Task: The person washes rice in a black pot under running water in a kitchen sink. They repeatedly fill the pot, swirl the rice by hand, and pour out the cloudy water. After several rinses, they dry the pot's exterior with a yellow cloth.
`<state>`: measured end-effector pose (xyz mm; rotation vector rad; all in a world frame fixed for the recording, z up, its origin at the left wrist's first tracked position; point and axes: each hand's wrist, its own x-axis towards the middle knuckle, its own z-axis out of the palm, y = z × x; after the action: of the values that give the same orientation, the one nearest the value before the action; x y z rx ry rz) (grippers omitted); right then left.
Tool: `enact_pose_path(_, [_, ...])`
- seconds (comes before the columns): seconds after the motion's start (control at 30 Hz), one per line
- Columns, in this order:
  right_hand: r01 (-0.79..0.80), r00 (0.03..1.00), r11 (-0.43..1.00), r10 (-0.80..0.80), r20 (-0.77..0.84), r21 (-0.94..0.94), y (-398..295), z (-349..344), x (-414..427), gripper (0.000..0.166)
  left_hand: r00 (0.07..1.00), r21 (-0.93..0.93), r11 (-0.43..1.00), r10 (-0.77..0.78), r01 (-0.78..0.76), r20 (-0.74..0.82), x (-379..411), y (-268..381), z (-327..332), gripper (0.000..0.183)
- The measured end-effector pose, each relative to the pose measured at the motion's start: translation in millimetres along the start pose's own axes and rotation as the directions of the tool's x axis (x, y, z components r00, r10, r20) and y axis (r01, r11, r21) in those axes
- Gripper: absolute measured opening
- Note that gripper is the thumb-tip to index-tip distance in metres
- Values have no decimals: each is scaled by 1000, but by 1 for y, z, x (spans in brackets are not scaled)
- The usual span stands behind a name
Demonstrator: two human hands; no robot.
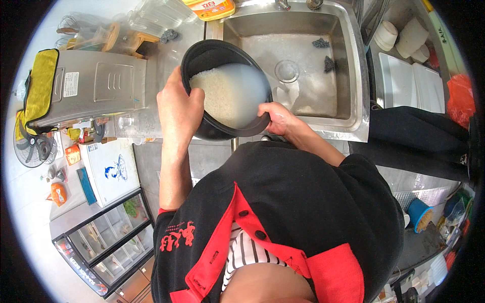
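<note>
A round black pot [212, 130] is held up between my two hands at the left edge of a steel sink [354, 75], tilted toward the right. In it, pale rice [214, 94] lies to the left and cloudy whitish water [248, 89] to the right. My left hand [181, 102] grips the pot's left wall, with the thumb over the rim. My right hand [277, 118] holds the rim at the lower right. The sink's basin, with a round drain [287, 71], lies right of the pot. Two dark scouring pads [321, 43] rest in the basin.
A faucet [283, 4] stands at the sink's far edge, beside a yellow-orange container [212, 8]. Another scouring pad [168, 36] and clear plastic containers [159, 15] are on the counter to the left, near a steel appliance [98, 81]. Black cloth [413, 140] is at the sink's right.
</note>
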<state>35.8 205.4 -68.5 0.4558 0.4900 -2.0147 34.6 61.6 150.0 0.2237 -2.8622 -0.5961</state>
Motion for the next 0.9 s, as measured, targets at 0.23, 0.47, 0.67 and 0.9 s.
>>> enact_pose_path(0.23, [12, 1000, 1000, -12, 4, 13, 0, 2, -4, 13, 1000, 25, 1000, -4, 4, -12, 0, 7, 0, 38])
enact_pose_path(0.47, [9, 1000, 1000, -9, 28, 12, 3, -6, 4, 14, 1000, 11, 1000, 1, -2, 9, 2, 10, 0, 39])
enact_pose_path(0.67, [35, 998, 999, -34, 48, -10, 1, -3, 0, 27, 1000, 0, 1000, 25, -25, -17, 2, 13, 0, 39])
enact_pose_path(0.9, [14, 995, 1000, -14, 94, -2, 1, -12, 4, 29, 1000, 20, 999, 28, -28, -7, 3, 18, -1, 38])
